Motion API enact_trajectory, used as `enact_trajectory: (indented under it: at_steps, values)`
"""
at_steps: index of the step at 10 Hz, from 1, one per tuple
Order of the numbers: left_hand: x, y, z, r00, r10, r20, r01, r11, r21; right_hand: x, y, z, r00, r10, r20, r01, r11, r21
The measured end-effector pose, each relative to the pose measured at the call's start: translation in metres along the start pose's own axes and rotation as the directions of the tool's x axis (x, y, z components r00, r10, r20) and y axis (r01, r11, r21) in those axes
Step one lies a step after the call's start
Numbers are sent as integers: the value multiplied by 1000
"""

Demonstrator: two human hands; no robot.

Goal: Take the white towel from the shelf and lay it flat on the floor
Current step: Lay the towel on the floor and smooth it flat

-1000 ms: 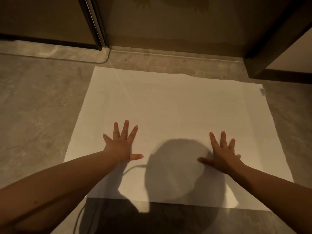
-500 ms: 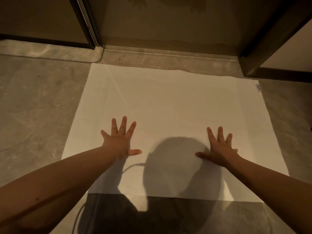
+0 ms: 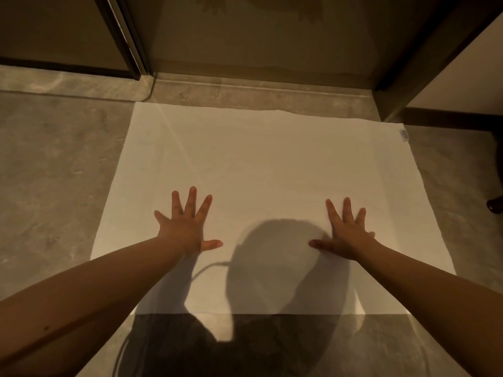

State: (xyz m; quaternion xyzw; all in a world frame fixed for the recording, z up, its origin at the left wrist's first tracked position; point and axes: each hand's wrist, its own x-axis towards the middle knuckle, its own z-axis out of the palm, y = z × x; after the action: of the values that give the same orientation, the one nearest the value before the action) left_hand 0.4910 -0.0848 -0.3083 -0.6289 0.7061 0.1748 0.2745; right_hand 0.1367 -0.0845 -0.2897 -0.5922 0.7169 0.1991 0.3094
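Note:
The white towel (image 3: 261,164) lies spread flat on the grey stone floor (image 3: 57,170), a small label at its far right corner. My left hand (image 3: 185,227) presses palm-down on the towel's left half, fingers spread wide. My right hand (image 3: 345,232) rests palm-down on the right half, fingers also apart. Neither hand holds anything. My head's shadow falls on the towel between the two hands.
A dark door frame (image 3: 125,36) rises at the back left behind a raised stone threshold (image 3: 245,91). A dark cabinet edge (image 3: 424,58) stands at the back right. A dark object (image 3: 495,205) shows at the right edge.
Both hands stay flat on the towel with fingers spread. The view has shifted slightly, so the towel sits a little lower and more to the left in the frame.

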Motion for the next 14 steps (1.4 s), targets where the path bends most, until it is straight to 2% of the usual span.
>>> enact_trajectory:
  at_steps: [7, 8, 9, 10, 11, 14]
  values:
    - [-8, -6, -1, 1000, 1, 25, -2, 1000, 28, 0, -2, 10, 1000, -4, -16, 5, 999, 33]
    - [-6, -6, -1, 1000, 2, 7, -2, 998, 55, -1, -2, 10, 998, -21, -64, 23, 999, 32]
    - [-5, -5, -1, 987, 109, -118, -98, 991, 96, -6, -11, 14, 943, -173, -285, 182, 983, 3]
    - [-5, 2, -3, 924, 314, -220, -296, 949, 111, -8, -29, 20, 862, -357, -360, 331, 934, -133]
    - [-3, 14, 1, 908, 387, -162, -364, 919, 152, -5, -45, 29, 865, -412, -284, 369, 909, -195]
    - [-7, 25, -5, 952, 304, -34, -289, 929, 231, 8, -56, 29, 932, -346, -109, 310, 916, -256]
